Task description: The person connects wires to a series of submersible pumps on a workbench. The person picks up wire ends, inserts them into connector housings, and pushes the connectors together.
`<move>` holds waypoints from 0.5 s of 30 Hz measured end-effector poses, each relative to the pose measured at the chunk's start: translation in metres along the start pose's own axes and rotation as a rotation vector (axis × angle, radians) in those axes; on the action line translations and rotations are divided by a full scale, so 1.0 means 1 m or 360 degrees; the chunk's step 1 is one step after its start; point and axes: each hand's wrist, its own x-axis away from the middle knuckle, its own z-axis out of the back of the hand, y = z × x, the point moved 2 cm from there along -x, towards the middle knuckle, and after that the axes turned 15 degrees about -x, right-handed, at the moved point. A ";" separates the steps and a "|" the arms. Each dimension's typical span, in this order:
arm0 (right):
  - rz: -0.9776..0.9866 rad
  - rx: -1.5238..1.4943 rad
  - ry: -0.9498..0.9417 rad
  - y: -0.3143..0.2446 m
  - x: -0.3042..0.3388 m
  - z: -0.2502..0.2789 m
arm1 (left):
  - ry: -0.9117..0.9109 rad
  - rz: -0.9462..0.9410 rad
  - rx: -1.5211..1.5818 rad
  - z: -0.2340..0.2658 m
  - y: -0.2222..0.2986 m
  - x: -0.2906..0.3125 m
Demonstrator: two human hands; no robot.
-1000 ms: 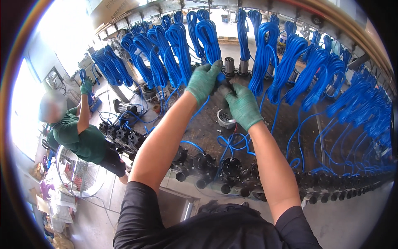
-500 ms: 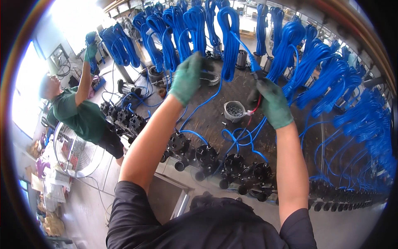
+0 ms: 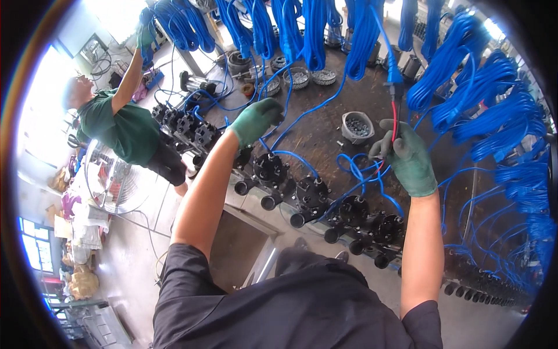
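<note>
My right hand [image 3: 410,157], in a green glove with dark fingertips, pinches a thin red wire [image 3: 394,119]. The wire runs up to the dark end of a blue plug [image 3: 394,74], whose cable comes down from a hanging blue coil [image 3: 363,43]. Some red shows below my fingers too. My left hand [image 3: 256,121], gloved alike, is raised over the bench with loosely bent fingers and nothing visible in them. Blue cables pass beside it toward black pump-like units [image 3: 311,195] standing in a row along the bench's near edge.
On the dark bench [image 3: 317,122], a grey bowl of small metal parts [image 3: 357,128] stands left of my right hand. More bowls of parts [image 3: 297,77] sit farther back. Blue coils [image 3: 465,64] hang along the far side and right. A co-worker [image 3: 125,122] reaches up at left, near a large fan [image 3: 116,180].
The view has shifted, so the bench things sit lower and farther right. My right hand has come down from the plug onto the red wire. My left hand has lowered away from the coils.
</note>
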 end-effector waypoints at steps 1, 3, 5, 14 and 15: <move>0.0017 -0.0070 -0.0043 0.001 -0.001 -0.006 | -0.0143 0.0043 -0.0198 0.002 0.003 -0.003; 0.0015 -0.0085 0.0029 0.000 0.006 -0.015 | -0.0467 0.0037 -0.0155 -0.002 -0.014 -0.018; -0.0012 -0.0093 0.0113 0.000 0.011 -0.012 | -0.0988 0.0033 -0.0890 -0.016 -0.006 -0.022; -0.0276 -0.0176 0.0187 0.006 0.024 -0.011 | 0.0482 -0.1178 -0.1735 -0.044 0.023 -0.007; -0.0279 -0.0169 0.0209 0.009 0.028 -0.013 | 0.0601 -0.1114 -0.1645 -0.043 0.040 -0.003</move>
